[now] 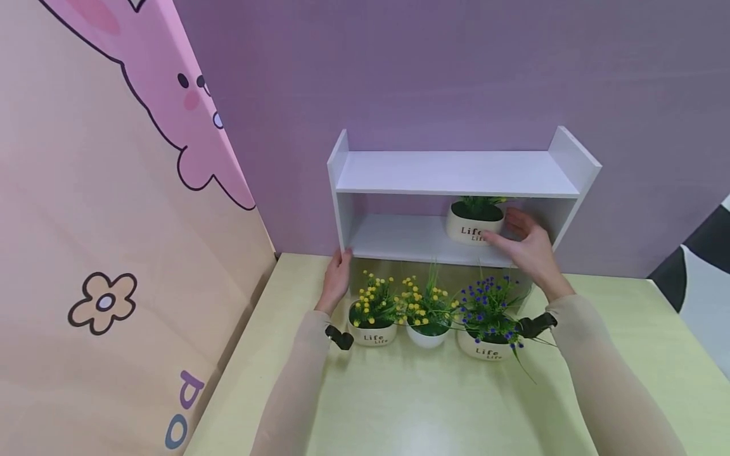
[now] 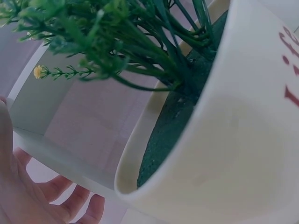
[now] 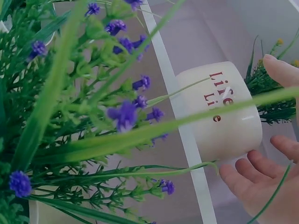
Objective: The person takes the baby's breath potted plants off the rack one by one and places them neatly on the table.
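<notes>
A white two-tier shelf [image 1: 456, 174] stands against the purple wall. On its lower board sits a cream oval planter [image 1: 470, 231] with "Life" lettering and yellow-flowered greenery, its top partly hidden by the upper board. My left hand [image 1: 336, 278] grips the shelf's left side panel near the bottom, the fingers [image 2: 74, 203] curled at its edge in the left wrist view. Spread around the planter's right side is my right hand [image 1: 533, 250], thumb in front of it. In the right wrist view the fingertips [image 3: 231, 175] are at the pot's side; whether they touch is unclear.
Below the lower board stand a yellow-flowered "Life" planter [image 1: 373, 335], a round white pot [image 1: 428, 339] and a purple-flowered planter [image 1: 485, 348]. A printed wall panel [image 1: 142, 253] rises at the left of the table [image 1: 433, 411]. Dark and white furniture [image 1: 701, 272] is at right.
</notes>
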Action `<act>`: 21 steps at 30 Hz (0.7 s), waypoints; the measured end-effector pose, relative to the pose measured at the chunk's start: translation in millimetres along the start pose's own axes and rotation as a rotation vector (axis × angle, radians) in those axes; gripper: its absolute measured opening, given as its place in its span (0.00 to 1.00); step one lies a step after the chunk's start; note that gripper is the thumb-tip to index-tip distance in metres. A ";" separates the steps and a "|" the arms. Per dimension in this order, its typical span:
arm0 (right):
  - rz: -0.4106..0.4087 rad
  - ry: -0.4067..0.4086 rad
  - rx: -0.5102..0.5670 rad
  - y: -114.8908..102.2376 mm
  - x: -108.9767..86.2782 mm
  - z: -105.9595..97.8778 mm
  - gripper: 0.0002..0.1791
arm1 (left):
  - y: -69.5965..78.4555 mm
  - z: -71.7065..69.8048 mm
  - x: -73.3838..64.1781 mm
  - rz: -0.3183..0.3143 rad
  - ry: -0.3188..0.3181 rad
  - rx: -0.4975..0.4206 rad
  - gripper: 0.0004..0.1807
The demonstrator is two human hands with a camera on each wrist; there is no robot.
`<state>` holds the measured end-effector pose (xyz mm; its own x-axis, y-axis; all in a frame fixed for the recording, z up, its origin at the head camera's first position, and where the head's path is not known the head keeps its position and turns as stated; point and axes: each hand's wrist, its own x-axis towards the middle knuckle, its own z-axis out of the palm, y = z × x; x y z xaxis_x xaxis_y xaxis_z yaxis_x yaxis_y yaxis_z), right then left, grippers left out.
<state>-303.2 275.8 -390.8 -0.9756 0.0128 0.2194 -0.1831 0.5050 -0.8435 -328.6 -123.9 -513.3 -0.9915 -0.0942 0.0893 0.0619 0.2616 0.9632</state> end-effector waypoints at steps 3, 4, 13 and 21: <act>0.015 0.000 0.001 0.5 3.1 0.9 0.55 | 1.2 -0.1 0.5 0.009 0.000 0.007 0.38; 0.019 -0.002 0.002 0.6 4.0 1.2 0.55 | 1.5 -0.1 0.4 0.013 0.000 0.010 0.38; 0.034 -0.012 -0.001 3.5 11.4 5.6 0.56 | 1.8 -0.6 -1.3 0.010 -0.006 0.009 0.38; 0.040 -0.006 0.006 6.3 20.5 11.1 0.57 | -0.3 -1.2 -1.5 0.007 -0.004 0.007 0.38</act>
<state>-325.7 269.6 -397.1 -0.9829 0.0278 0.1822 -0.1443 0.4992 -0.8544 -327.0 -125.1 -513.4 -0.9916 -0.0884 0.0949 0.0680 0.2691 0.9607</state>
